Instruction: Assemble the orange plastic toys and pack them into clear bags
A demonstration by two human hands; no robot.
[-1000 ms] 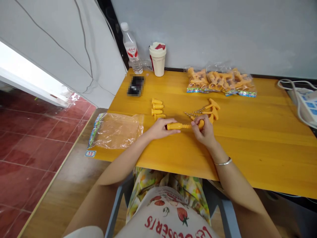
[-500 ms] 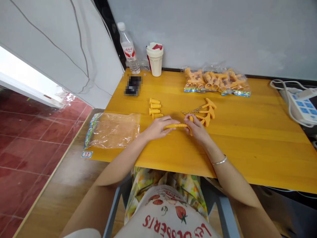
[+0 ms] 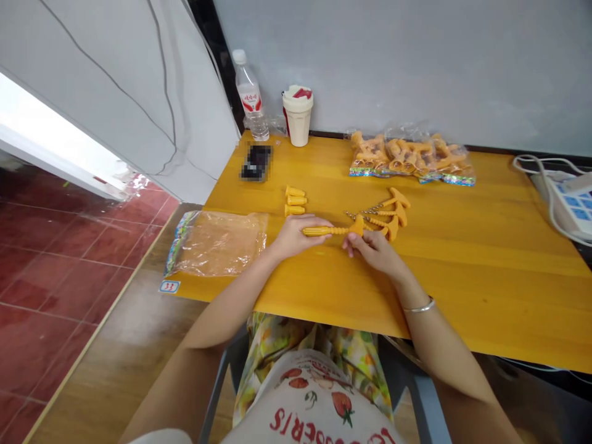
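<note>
An orange corkscrew (image 3: 341, 230) lies level between my hands over the table. Its ribbed yellow-orange sheath (image 3: 315, 232) covers the screw end, and my left hand (image 3: 295, 235) is closed around that sheath. At the other end, the fingers of my right hand (image 3: 372, 248) pinch the T-shaped handle (image 3: 356, 224). Just beyond my right hand lie several loose corkscrews (image 3: 396, 213) with bare metal spirals pointing left. Past my left hand, several yellow sheaths (image 3: 296, 200) lie side by side, the nearest partly hidden.
A flattened clear bag (image 3: 219, 243) lies on the wooden table (image 3: 462, 271) at left. Filled bags of orange corkscrews (image 3: 409, 154) sit along the wall. Farther left stand a water bottle (image 3: 252, 102), a lidded cup (image 3: 298, 117) and a blurred dark object (image 3: 256, 163). A power strip (image 3: 573, 200) is at right.
The handle has turned between my right fingers, from crosswise toward me to pointing away. My left hand still grips the sheath. The whole view has shifted slightly.
</note>
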